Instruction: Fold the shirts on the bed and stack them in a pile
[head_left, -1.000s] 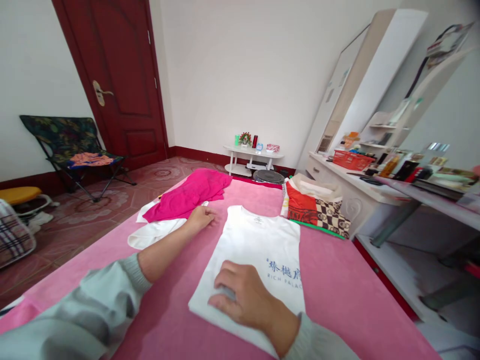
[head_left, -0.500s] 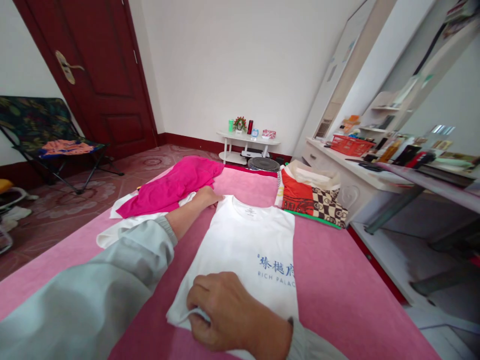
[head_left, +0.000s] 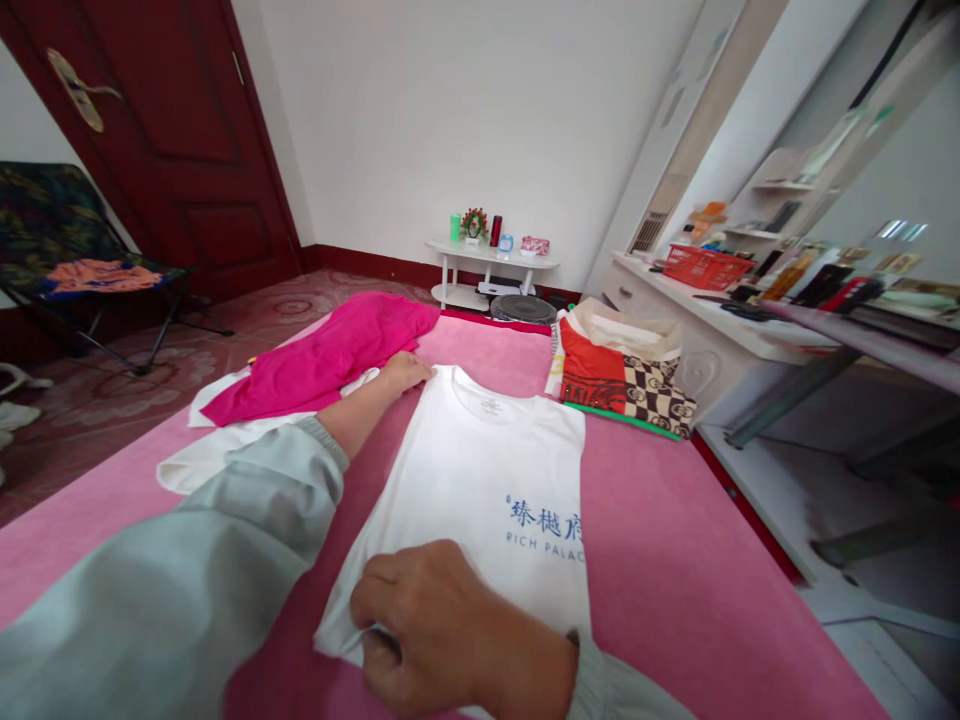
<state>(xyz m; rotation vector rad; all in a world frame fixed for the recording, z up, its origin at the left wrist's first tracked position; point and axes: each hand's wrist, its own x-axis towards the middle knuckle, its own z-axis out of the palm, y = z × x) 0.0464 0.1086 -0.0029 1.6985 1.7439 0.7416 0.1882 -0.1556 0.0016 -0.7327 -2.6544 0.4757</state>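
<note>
Pink bed (head_left: 675, 560) carries a white T-shirt (head_left: 480, 480) lying flat at its middle. Right grip (head_left: 442, 630) pinches the shirt's near left corner; left grip (head_left: 405, 372) rests curled at the far left shoulder, hold unclear.

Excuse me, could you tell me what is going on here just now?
A person in a pale long-sleeved top is handling a white T-shirt laid flat on a pink cover. The left hand rests at the shirt's far shoulder, and the right hand grips its near hem corner. The shirt's blue print is cut off at its right edge. A magenta garment lies to its left, a red and checked pile at the far right.
</note>
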